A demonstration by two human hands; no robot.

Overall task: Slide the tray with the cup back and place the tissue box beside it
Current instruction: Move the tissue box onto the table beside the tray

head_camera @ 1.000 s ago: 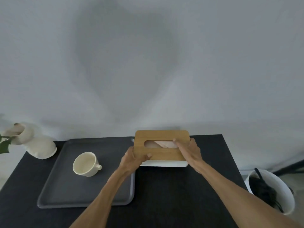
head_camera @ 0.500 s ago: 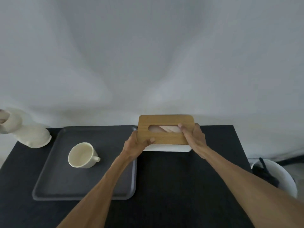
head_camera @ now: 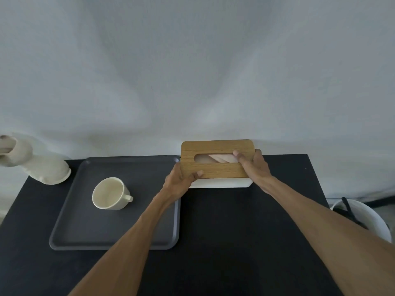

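Observation:
A white tissue box with a wooden lid [head_camera: 215, 146] stands at the back of the black table [head_camera: 235, 231], right beside the grey tray [head_camera: 85, 231]. A tissue shows in the lid's slot. My left hand [head_camera: 179, 181] grips the box's left end, thumb on the lid. My right hand [head_camera: 253, 165] holds the right end, fingers lying over the lid by the slot. A cream cup [head_camera: 110, 193] stands on the tray's left half, handle pointing right. The tray's far edge reaches the table's back edge.
A cream ceramic vase [head_camera: 42, 167] sits at the table's back left corner, touching the wall. A white bucket with dark contents [head_camera: 367, 218] stands on the floor right of the table. A pale wall runs directly behind the table.
Both hands have carried the tissue box a little farther back, toward the wall. The tray and cup have kept their place; the camera view has shifted.

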